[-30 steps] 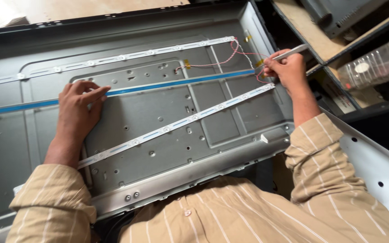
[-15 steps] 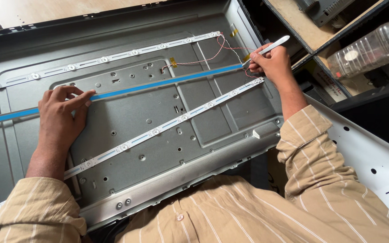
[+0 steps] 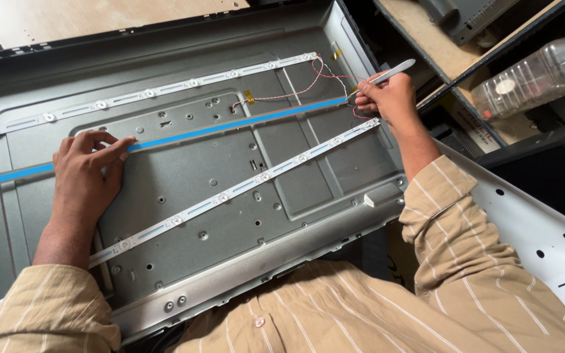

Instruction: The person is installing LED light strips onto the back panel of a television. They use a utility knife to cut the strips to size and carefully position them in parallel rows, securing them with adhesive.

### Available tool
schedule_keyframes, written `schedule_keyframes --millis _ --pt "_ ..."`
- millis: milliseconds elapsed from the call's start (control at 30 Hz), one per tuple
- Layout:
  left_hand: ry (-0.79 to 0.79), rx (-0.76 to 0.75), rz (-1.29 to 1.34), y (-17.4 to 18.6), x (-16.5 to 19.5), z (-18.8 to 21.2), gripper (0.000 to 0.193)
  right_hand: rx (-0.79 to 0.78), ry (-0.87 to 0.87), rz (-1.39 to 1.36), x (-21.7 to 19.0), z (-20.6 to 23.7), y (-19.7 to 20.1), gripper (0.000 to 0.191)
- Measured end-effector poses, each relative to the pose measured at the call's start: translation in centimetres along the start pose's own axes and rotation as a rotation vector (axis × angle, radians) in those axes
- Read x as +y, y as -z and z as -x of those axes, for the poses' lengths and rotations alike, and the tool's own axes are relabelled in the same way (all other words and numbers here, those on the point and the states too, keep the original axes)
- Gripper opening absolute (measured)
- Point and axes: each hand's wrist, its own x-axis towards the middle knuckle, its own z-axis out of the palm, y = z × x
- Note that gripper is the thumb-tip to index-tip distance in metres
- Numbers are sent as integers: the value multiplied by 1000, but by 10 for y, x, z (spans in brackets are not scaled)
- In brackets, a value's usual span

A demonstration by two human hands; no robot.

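Hands barely shift over the last second: left hand (image 3: pixel 86 173) stays flat, fingers pressed together on the blue strip (image 3: pixel 230 127), while right hand (image 3: pixel 387 98) keeps pinching a white pry tool (image 3: pixel 390 73) at that strip's far end, so the strip's seating work looks ongoing, not finished. Count: one blue strip across the grey metal back panel (image 3: pixel 184 189), two white LED strips (image 3: pixel 243 186), one red-white wire pair (image 3: pixel 295 91), one clear plastic bottle (image 3: pixel 537 78) on the shelf beside.
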Motion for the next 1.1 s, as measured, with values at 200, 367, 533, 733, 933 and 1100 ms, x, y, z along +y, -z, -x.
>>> schedule_keyframes --millis 200,367,533,733,933,1100 --pt "4 11 -3 -2 0 0 19 -4 -74 -61 11 -2 2 19" --pt "9 40 -36 -4 0 0 26 24 -150 -142 21 -3 -5 20" --pt "-8 50 -48 -3 3 -2 36 -14 -168 -171 22 -2 -6 21" --pt "23 70 18 -1 9 -3 39 -50 -219 -254 13 0 -7 23" --pt "35 62 38 -1 10 -7 41 -56 -183 -361 2 6 -9 24" --pt "48 41 43 0 11 -8 40 -90 -209 -459 5 5 -13 23"
